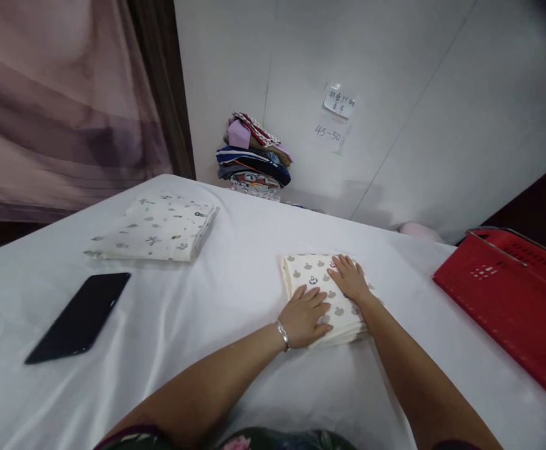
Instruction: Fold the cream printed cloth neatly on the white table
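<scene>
A folded white cloth with a grey mushroom-like print lies on the white-covered table in front of me. My left hand rests flat on its left part, fingers spread, with a silver bracelet at the wrist. On the upper right of the same cloth lies my right hand, palm down with fingers stretched out. Both hands press on top and grip nothing. Farther left sits another folded white cloth with small grey plant-like prints, apart from both hands.
A black phone-like slab lies on the white tablecloth at the left. The red plastic basket stands at the right edge. Behind the table is a stack of folded fabrics against the wall, near paper notes. A curtain hangs at left.
</scene>
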`<state>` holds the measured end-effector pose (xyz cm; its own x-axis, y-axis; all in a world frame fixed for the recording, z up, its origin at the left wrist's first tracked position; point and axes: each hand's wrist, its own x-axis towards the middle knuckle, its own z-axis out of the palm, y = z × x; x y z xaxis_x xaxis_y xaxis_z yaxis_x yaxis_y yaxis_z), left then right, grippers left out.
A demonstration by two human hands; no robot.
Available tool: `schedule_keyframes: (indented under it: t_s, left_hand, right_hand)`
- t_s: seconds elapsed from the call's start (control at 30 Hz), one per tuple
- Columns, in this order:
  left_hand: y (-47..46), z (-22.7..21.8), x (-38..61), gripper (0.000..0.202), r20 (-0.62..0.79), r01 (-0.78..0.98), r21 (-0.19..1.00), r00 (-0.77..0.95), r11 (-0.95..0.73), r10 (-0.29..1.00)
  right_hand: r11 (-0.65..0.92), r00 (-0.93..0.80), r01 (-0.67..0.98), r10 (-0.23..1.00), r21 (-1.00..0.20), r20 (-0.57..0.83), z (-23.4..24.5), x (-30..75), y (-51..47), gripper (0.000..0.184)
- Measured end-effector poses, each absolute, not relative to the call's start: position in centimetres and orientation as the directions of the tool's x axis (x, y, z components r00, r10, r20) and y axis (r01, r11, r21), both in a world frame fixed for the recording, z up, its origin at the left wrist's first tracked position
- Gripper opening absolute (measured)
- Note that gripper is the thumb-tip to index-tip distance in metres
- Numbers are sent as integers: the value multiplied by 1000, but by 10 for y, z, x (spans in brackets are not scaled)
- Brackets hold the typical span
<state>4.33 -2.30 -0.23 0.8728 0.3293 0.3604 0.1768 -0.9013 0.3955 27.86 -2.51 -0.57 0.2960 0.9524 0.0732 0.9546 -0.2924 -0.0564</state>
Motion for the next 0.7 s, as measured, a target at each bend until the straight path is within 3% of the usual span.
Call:
schedule_keyframes:
  t_s: [0.2, 0.33, 0.43, 0.5, 0.6, 0.7]
  left_hand:
    - [-23, -5, 44, 43, 374, 174, 401, 866, -900, 334]
    - [-17, 1, 43, 31, 391, 134, 505, 845, -853, 364]
    - [-6, 5, 39, 30, 454, 173, 590, 737, -789, 501]
    - [5, 3, 37, 30, 453, 295, 628, 614, -720, 647]
    - [19, -5, 34, 39, 354, 477, 645, 506, -597, 786]
    - [25, -11, 33, 43, 258, 544, 632, 525, -553, 811]
  right_hand:
    - [-324, 326, 944, 945, -61, 21, 2, 273, -27, 54]
    - [-342, 342, 935, 940, -92, -22, 11, 273, -35, 56]
    - [-398, 402, 911, 916, -109, 14, 14, 280, -54, 60]
    - [-412, 423, 894, 906, -175, 29, 14, 288, -71, 63]
    - [-410, 441, 853, 897, -325, 26, 8, 301, -95, 65]
    - [-422, 464, 825, 885, -377, 26, -1, 307, -109, 64]
